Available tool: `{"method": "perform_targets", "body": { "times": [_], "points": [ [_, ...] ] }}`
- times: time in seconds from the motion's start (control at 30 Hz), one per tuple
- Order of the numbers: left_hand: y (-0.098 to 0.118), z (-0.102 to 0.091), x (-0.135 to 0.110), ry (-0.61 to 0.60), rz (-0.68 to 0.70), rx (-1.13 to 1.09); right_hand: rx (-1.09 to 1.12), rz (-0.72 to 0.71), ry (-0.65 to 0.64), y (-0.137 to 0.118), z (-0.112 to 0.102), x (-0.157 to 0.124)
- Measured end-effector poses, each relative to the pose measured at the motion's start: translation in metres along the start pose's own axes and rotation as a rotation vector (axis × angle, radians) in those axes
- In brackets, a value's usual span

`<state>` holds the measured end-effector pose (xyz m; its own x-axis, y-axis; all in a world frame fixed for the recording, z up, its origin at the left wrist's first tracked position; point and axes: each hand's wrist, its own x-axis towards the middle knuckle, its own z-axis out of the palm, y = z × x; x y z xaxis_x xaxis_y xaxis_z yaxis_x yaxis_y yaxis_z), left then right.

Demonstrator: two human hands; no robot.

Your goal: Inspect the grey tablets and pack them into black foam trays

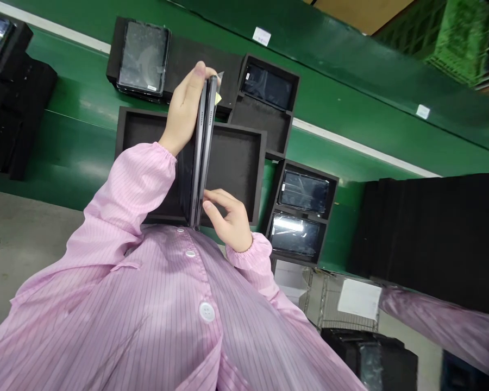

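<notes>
Two slim dark tablets [204,146] stand on edge side by side over a black foam tray [238,163], their narrow edges facing me. My left hand [185,108] wraps the far end of the pair, thumb along the top edge. At the near end, my right hand [230,220] has its thumb and fingertips against the right-hand tablet; what lies between those fingertips is hard to make out. A bit of clear film with a yellow tab [217,99] sticks out near my left fingertips. The left tablet's screen is mostly hidden by the steep angle.
Behind the tray, a film-covered tablet stack [143,57] sits on black foam. Foam trays at right hold tablets [304,190]. More black foam [18,117] lies far left, and a large black block [427,228] stands right. Another person's sleeve [444,326] shows lower right.
</notes>
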<state>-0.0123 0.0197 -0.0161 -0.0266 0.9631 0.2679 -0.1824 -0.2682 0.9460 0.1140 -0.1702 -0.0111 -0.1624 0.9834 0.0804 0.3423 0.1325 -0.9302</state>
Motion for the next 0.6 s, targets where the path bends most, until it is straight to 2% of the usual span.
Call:
{"method": "perform_targets", "body": {
  "times": [0.2,0.6],
  "points": [
    [0.007,-0.006,-0.004,-0.014,0.102,-0.016,-0.05,-0.072,0.003,-0.002,0.001,0.003],
    [0.011,-0.009,-0.01,-0.061,0.033,0.043,-0.079,-0.064,0.032,-0.004,0.005,0.005]
  ]
}}
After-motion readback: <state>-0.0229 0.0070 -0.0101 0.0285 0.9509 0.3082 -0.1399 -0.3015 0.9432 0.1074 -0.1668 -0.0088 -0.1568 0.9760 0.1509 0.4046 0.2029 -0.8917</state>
